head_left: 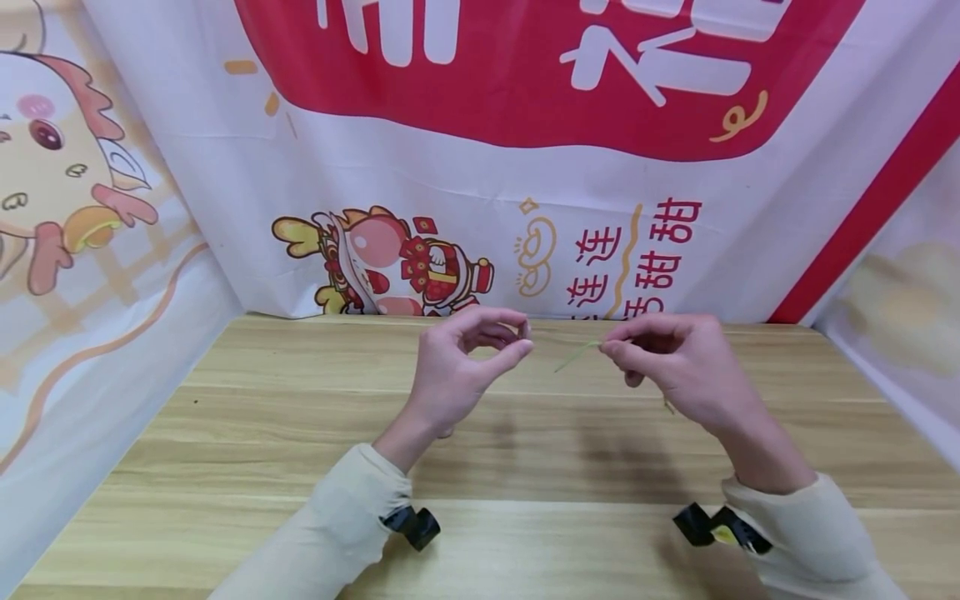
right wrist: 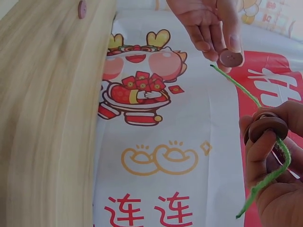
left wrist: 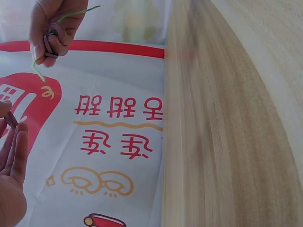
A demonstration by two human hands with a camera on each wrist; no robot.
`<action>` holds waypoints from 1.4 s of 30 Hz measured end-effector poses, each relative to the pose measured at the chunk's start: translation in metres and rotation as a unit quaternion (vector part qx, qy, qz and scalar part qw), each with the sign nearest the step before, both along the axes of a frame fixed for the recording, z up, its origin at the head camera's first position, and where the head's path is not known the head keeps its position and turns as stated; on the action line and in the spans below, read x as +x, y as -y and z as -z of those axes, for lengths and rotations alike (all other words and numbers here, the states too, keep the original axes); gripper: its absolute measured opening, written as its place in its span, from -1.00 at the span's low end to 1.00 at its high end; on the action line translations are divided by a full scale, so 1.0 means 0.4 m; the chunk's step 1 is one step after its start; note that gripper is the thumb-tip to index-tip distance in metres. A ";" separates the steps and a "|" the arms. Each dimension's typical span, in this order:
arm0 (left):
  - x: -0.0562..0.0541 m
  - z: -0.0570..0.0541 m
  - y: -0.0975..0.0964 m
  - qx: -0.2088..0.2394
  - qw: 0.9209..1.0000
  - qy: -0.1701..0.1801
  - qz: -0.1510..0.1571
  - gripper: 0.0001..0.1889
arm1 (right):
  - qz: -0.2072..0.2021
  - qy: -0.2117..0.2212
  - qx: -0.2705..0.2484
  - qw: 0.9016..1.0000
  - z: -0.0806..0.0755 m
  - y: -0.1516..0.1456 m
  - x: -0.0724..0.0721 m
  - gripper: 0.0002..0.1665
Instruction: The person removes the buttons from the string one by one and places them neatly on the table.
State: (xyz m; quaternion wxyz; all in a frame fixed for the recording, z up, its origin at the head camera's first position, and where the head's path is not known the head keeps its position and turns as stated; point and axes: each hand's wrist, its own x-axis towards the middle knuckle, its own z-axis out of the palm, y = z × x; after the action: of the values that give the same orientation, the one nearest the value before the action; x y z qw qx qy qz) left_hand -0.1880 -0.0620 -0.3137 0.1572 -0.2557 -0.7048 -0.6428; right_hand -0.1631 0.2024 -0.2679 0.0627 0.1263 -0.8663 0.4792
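My left hand (head_left: 459, 358) pinches a brown button (right wrist: 230, 58) between thumb and fingertips, its face with small holes turned to the right wrist view. To its right, my right hand (head_left: 686, 362) grips brown buttons (right wrist: 267, 127) together with a green string (right wrist: 247, 91). One string end sticks out of the right fingers towards the left hand's button, a short gap apart from it. The other end of the string hangs down past the right fingers. How the string runs through the gripped buttons is partly hidden by the fingers.
Another brown button (right wrist: 82, 9) lies on the wooden table (head_left: 300, 450). A printed cloth (head_left: 465, 167) with red and cartoon figures hangs behind the table. Cloth walls stand at both sides. A black strap device (head_left: 412, 527) sits on each sleeve.
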 end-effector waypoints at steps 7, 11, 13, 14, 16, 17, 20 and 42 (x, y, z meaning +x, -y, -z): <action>-0.001 0.001 0.003 0.003 1.000 0.007 0.003 -0.77 | 0.011 0.010 0.006 1.000 -0.007 -0.014 0.001 -0.74; -0.001 0.003 0.006 0.007 1.000 0.010 0.005 -0.76 | 0.010 0.006 0.005 1.000 -0.009 -0.015 0.001 -0.75; -0.001 0.004 0.007 0.008 1.000 0.013 0.006 -0.76 | 0.010 0.004 0.005 1.000 -0.011 -0.016 0.002 -0.75; -0.001 0.005 0.009 0.008 1.000 0.014 0.006 -0.76 | 0.010 0.005 0.006 1.000 -0.012 -0.017 0.002 -0.75; 0.000 0.007 0.012 0.005 1.000 0.016 0.005 -0.76 | 0.012 0.006 0.008 1.000 -0.013 -0.019 0.003 -0.74; 0.000 0.008 0.014 0.004 1.000 0.018 0.004 -0.76 | 0.013 0.006 0.009 1.000 -0.014 -0.020 0.003 -0.73; 0.001 0.013 0.023 -0.006 1.000 0.021 0.001 -0.75 | 0.014 0.010 0.012 1.000 -0.016 -0.022 0.003 -0.72; 0.000 0.058 0.088 -0.073 0.996 0.048 -0.008 -0.75 | -0.027 0.070 -0.020 0.997 -0.020 -0.016 0.003 -0.70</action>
State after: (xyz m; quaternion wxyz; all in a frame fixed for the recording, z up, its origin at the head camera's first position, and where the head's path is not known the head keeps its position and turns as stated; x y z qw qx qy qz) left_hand -0.1882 -0.0972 -0.3370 0.1089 -0.2300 -0.7586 -0.5998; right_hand -0.1621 0.2090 -0.2601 -0.0092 0.1148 -0.8550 0.5057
